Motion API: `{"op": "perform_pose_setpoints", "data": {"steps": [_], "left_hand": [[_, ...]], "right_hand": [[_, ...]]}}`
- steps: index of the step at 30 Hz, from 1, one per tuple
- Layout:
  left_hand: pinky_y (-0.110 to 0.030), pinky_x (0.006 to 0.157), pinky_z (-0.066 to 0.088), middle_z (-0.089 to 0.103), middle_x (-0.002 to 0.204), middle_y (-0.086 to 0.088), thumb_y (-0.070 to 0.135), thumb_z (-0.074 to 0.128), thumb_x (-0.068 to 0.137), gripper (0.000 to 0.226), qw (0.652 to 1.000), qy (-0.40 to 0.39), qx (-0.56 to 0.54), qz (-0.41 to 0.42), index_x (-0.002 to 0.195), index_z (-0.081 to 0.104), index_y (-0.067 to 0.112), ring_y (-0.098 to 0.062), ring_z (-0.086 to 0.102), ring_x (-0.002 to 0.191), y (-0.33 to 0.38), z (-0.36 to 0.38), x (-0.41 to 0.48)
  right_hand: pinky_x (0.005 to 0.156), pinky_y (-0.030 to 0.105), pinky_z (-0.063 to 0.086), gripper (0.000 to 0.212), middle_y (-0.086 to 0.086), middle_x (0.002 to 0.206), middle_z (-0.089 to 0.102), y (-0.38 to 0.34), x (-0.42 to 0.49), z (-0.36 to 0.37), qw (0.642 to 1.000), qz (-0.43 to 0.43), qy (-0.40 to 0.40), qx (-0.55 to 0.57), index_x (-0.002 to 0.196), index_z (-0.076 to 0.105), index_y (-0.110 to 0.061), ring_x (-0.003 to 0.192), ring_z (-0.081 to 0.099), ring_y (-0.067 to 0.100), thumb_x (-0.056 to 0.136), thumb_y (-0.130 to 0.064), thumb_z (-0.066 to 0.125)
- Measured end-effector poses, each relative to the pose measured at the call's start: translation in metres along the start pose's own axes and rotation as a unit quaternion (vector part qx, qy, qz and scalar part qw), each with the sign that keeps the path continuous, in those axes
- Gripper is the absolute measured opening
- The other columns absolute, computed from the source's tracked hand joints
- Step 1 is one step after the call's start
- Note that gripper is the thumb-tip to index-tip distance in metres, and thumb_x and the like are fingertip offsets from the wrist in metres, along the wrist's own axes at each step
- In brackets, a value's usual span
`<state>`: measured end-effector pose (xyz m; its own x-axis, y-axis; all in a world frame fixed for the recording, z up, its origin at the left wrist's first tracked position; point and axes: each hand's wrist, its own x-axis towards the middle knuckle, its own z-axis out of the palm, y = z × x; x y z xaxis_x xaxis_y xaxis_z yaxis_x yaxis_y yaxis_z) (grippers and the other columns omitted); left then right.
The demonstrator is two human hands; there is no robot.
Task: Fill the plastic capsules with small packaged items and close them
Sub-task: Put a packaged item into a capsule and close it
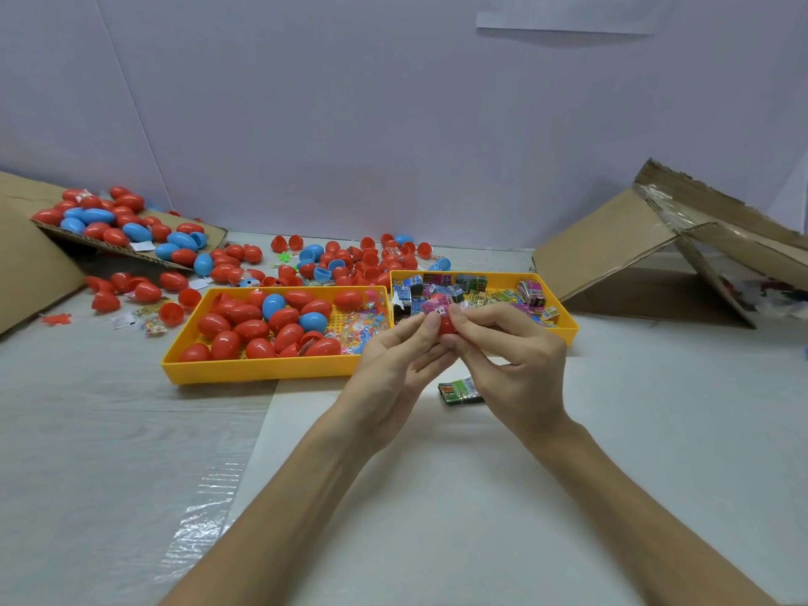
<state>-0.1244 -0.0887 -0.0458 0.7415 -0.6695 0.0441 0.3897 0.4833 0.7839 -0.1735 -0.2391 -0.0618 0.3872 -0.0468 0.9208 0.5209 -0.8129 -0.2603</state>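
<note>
Capsules (173, 280), smooth red and blue plastic eggs, are strewn over the grey table (656, 452) and corrugated cardboard (26, 255). More are heaped in the yellow left tray (262, 370); crinkled foil packets (531, 295) are kept in the right tray (570, 331). One red capsule (447, 326) is pinched by curled fingertips of left hand (393, 365) and right hand (520, 365), just before the trays.

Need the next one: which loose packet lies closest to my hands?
The green packet, alone on the table just under your right hand; most others sit in the right yellow tray beyond.
</note>
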Motion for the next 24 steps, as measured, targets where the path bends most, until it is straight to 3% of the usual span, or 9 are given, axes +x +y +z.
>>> {"op": "perform_pose_setpoints", "data": {"steps": [4, 8, 10, 14, 20, 24], "left_hand": [[-0.025, 0.087, 0.058, 0.075, 0.106, -0.009, 0.020, 0.068, 0.087, 0.023, 1.000, 0.003, -0.006, 0.008, 0.105, 0.079, 0.012, -0.018, 0.072, 0.102, 0.000, -0.001, 0.000], [-0.032, 0.099, 0.055, 0.070, 0.127, -0.014, 0.012, 0.064, 0.092, 0.039, 0.999, 0.007, 0.006, 0.035, 0.130, 0.062, 0.008, -0.023, 0.066, 0.119, 0.002, -0.001, 0.001], [-0.031, 0.102, 0.054, 0.066, 0.132, -0.015, 0.004, 0.060, 0.095, 0.042, 0.999, 0.006, 0.001, 0.041, 0.137, 0.056, 0.007, -0.024, 0.063, 0.124, 0.003, -0.001, 0.002], [-0.029, 0.096, 0.056, 0.065, 0.132, -0.019, -0.005, 0.060, 0.092, 0.045, 0.999, -0.001, -0.025, 0.028, 0.135, 0.060, 0.008, -0.029, 0.063, 0.125, 0.003, -0.001, 0.002], [-0.036, 0.105, 0.052, 0.063, 0.136, -0.019, 0.002, 0.059, 0.094, 0.047, 0.999, -0.025, -0.021, 0.021, 0.139, 0.059, 0.014, -0.031, 0.060, 0.128, 0.006, -0.003, 0.001], [-0.032, 0.096, 0.056, 0.065, 0.132, -0.020, 0.010, 0.060, 0.094, 0.040, 0.998, -0.018, -0.046, 0.028, 0.134, 0.063, 0.009, -0.031, 0.064, 0.123, 0.005, -0.003, 0.001]], "right_hand": [[0.088, 0.023, 0.056, 0.031, 0.007, 0.102, 0.074, -0.001, 0.002, 0.000, 1.000, 0.017, -0.006, 0.009, 0.110, 0.076, -0.002, 0.097, 0.070, 0.014, 0.080, 0.003, 0.082], [0.091, 0.032, 0.055, 0.042, 0.002, 0.114, 0.070, -0.003, 0.007, 0.001, 0.994, 0.101, -0.015, 0.046, 0.124, 0.070, -0.009, 0.106, 0.068, 0.018, 0.083, -0.001, 0.079], [0.090, 0.036, 0.056, 0.037, -0.003, 0.115, 0.070, -0.004, 0.009, 0.001, 0.984, 0.152, -0.012, 0.090, 0.123, 0.069, -0.015, 0.108, 0.068, 0.019, 0.087, -0.007, 0.075], [0.079, 0.019, 0.053, 0.020, -0.010, 0.114, 0.067, -0.003, 0.010, -0.001, 0.961, 0.234, -0.030, 0.148, 0.111, 0.073, -0.029, 0.112, 0.064, 0.011, 0.092, -0.028, 0.068], [0.077, 0.034, 0.059, 0.026, -0.010, 0.108, 0.070, -0.002, 0.009, 0.001, 0.949, 0.256, -0.061, 0.175, 0.112, 0.072, -0.030, 0.099, 0.070, 0.017, 0.089, -0.018, 0.075], [0.081, 0.040, 0.060, 0.030, -0.001, 0.114, 0.070, 0.001, 0.011, -0.001, 0.925, 0.292, -0.075, 0.229, 0.115, 0.073, -0.023, 0.102, 0.071, 0.021, 0.086, -0.020, 0.075]]}}
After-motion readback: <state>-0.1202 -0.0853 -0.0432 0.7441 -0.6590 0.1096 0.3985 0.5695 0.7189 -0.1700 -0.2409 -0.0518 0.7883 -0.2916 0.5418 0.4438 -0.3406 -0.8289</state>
